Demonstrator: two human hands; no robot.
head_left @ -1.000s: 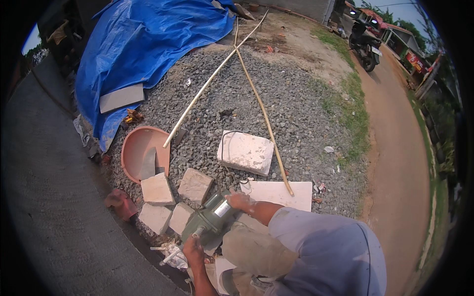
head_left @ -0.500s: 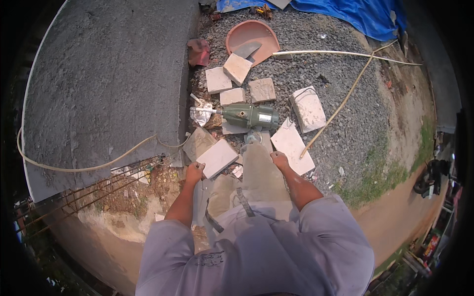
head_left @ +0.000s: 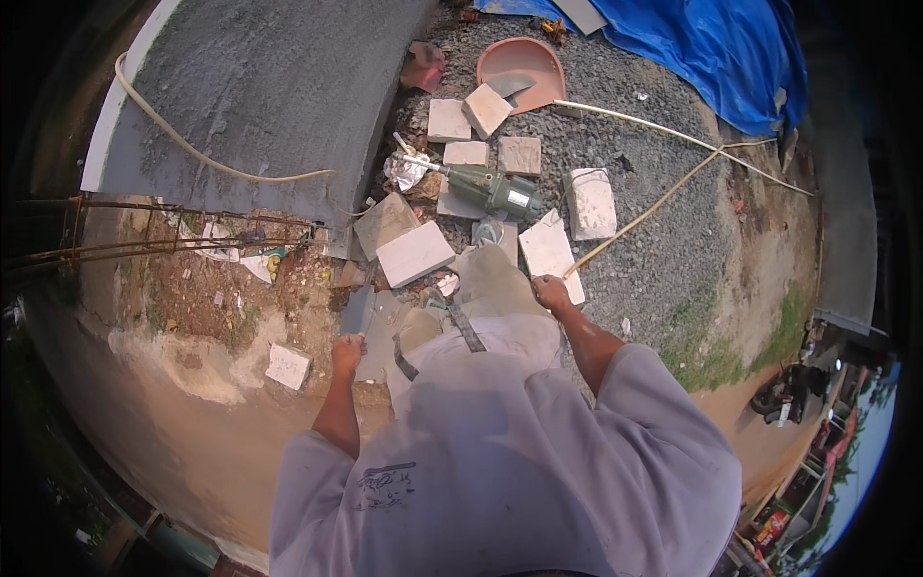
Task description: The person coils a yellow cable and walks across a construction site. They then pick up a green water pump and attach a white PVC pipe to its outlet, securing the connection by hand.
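Observation:
My left hand (head_left: 348, 354) is closed, low on the left, beside a flat grey piece (head_left: 358, 310) on the ground. Whatever its fingers may hold is hidden. My right hand (head_left: 551, 291) is curled closed by my right knee, nearest a pale block (head_left: 550, 252); the inside of its grip does not show. In front of my knees lies a green motor-like pump (head_left: 493, 191) with a white pipe end pointing left. Another whitish block (head_left: 415, 255) sits between the pump and my left hand.
Several more pale blocks lie around the pump on grey gravel (head_left: 663, 183). Beyond them is an orange basin (head_left: 545, 62) with a dark triangular piece inside. Left stands a grey concrete slab (head_left: 260, 87) with a hose (head_left: 192, 152); rusty rods (head_left: 163, 245) stick out below. A blue tarp (head_left: 721, 58) covers the back.
My left hand has moved left and down, away from the whitish block. My right hand stays by the knee. The whole view has turned and shifted, showing more ground on the left.

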